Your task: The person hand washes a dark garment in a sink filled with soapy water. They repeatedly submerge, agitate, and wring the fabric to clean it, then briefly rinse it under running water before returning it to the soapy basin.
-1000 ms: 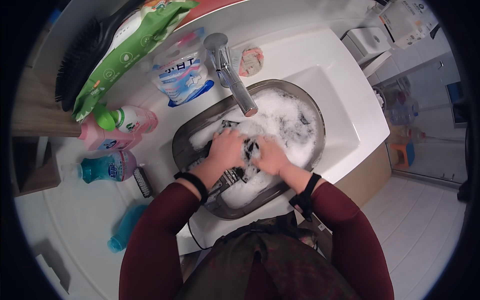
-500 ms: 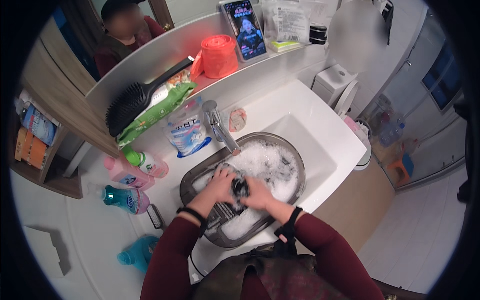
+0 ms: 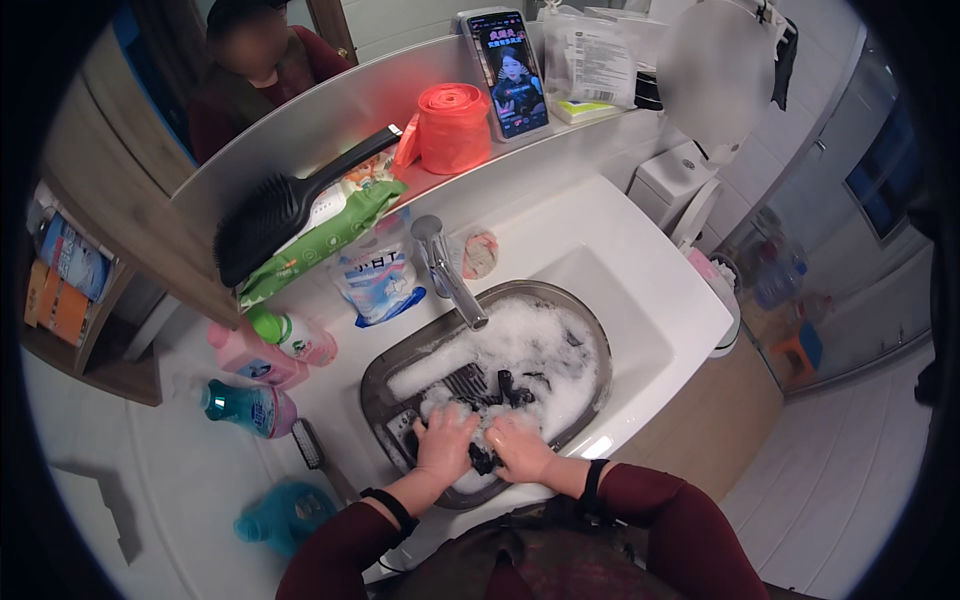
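Note:
A grey oval washbasin [image 3: 598,330] with built-in washboard ridges [image 3: 463,382] sits in the white sink, holding thick white suds [image 3: 490,335]. Dark wet cloth [image 3: 482,461] lies bunched over the basin's near part, and some of it reaches into the foam. My left hand [image 3: 447,440] grips this cloth on its left side, fingers curled and partly covered by suds. Close beside it, my right hand [image 3: 518,445] is closed on the cloth's right side. Above the basin's far rim hangs the chrome faucet [image 3: 448,270].
Left of the basin stand a teal bottle [image 3: 245,408], a pink bottle [image 3: 250,355], a blue bottle [image 3: 285,518] and a scrub brush [image 3: 309,444]. A blue-white pouch [image 3: 376,280] is behind. The ledge bears a hairbrush [image 3: 290,205], red bag roll [image 3: 454,128] and phone [image 3: 510,75].
Both hands have come toward me with the cloth, from the basin's middle to its near edge. The washboard ridges in the middle now show. The view has shifted slightly.

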The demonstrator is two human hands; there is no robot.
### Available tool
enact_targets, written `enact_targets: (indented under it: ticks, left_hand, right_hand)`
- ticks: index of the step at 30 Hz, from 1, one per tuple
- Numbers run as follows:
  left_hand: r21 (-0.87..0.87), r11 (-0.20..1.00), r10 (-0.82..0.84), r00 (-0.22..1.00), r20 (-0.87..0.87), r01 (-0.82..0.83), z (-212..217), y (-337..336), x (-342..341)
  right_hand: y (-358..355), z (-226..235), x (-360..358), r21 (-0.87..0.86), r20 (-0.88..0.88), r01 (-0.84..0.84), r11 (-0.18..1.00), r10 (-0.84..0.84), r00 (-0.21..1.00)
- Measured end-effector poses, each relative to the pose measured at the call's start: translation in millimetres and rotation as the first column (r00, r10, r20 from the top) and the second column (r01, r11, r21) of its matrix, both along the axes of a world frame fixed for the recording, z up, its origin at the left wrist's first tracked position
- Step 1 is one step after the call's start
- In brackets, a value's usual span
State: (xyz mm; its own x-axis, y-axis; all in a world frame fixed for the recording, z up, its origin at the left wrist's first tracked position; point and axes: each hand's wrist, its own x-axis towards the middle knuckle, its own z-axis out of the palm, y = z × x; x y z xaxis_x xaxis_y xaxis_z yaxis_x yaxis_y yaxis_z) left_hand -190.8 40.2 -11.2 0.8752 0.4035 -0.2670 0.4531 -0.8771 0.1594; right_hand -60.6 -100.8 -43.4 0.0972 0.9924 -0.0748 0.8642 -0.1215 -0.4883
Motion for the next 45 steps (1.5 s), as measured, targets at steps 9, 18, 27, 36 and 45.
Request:
enact_targets:
  ticks: [9, 18, 27, 36, 45]
  left_hand:
    - [-0.085, 0.978, -0.170, 0.968, 0.187, 0.188, -31, 35, 41]
    - [-0.144, 0.984, -0.085, 0.983, 0.165, 0.109, -37, 66, 103]
    - [0.032, 0.984, -0.177, 0.921, 0.346, 0.177, -9, 31, 7]
    - [-0.044, 0.999, 0.003, 0.953, 0.303, 0.011, 5, 6, -43]
    - [-0.047, 0.998, 0.041, 0.989, 0.146, -0.034, 12, 10, -27]
  right_hand:
    - [26, -46, 63, 0.129, -0.460, 0.013, 0.992, 0.048, 0.886]
    - [61, -61, 126, -0.043, -0.528, 0.129, 0.991, -0.132, 0.839]
    - [22, -47, 90, -0.374, -0.664, 0.645, 0.666, -0.678, 0.316]
    - [58, -9, 37, -0.047, -0.695, 0.374, 0.926, -0.299, 0.654]
    - [40, 21, 10, 0.231, -0.219, -0.062, 0.971, 0.114, 0.969]
